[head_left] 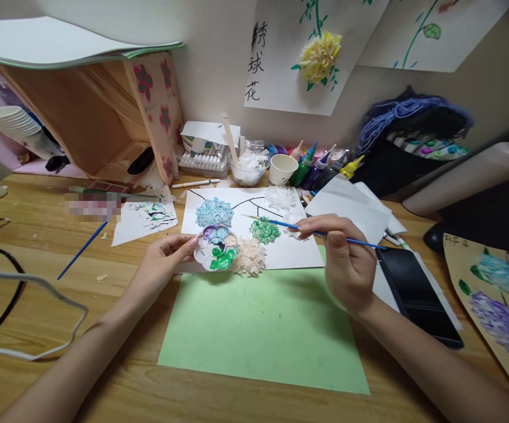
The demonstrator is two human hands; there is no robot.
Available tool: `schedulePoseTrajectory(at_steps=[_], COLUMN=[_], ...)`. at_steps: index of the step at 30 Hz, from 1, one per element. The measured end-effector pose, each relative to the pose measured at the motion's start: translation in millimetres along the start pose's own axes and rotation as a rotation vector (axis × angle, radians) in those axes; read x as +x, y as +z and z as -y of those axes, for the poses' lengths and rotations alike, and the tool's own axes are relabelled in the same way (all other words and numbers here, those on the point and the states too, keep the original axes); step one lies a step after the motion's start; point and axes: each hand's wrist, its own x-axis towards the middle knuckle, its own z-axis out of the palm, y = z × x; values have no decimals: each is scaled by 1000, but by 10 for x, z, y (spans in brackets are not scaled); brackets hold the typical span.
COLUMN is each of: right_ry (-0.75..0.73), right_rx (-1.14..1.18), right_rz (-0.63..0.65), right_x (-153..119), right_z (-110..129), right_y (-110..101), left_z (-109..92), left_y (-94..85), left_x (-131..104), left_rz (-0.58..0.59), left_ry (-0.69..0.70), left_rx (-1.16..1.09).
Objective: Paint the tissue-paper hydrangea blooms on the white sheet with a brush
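Observation:
My left hand [169,257] grips the rim of a white flower-shaped paint palette [204,258] with green, blue, purple and peach paint in its wells. In my right hand [345,258] is a thin blue paintbrush [283,224], its tip pointing left just above a green paper-scrap flower [265,231]. Beneath lies a white sheet [296,255] with dark drawn branches. Also on the sheet are a blue flower [214,212], a white one [281,198] and a peach one [250,258], the last partly hidden behind the palette.
A green sheet [261,329] lies in front. Behind stand a bowl of white scraps [249,170], a paper cup [283,170] and paint bottles [306,166]. A second brush [82,249] and a paint-smeared paper [146,220] lie left. At right is a black phone-like slab [417,296].

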Motion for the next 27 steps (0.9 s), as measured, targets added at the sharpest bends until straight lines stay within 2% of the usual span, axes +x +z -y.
schedulePoseTrajectory(at_steps=[1,4,9,19,24,27], right_ry=[43,191,371,375,384,376], right_rx=[14,16,170,174,112,87], right_rz=[-77,-179,-176,-111,-38,-65], right_x=[-74,-327,-545,-540,-555,-551], right_z=[-39,-191,-341,-374,-377,-377], right_y=[-23,-86,-179,-226,-228,-228], left_z=[4,39,117,-35,-25,-15], left_y=[-3,-26,-100,-84,-76,-82], left_x=[8,46,131,130,136,135], left_rz=[-2,-8,-53,-181,-179,-176], left_ry=[-1,-4,17,2,15,14], left_rx=[-8,-31,-26,-82,-68,-59])
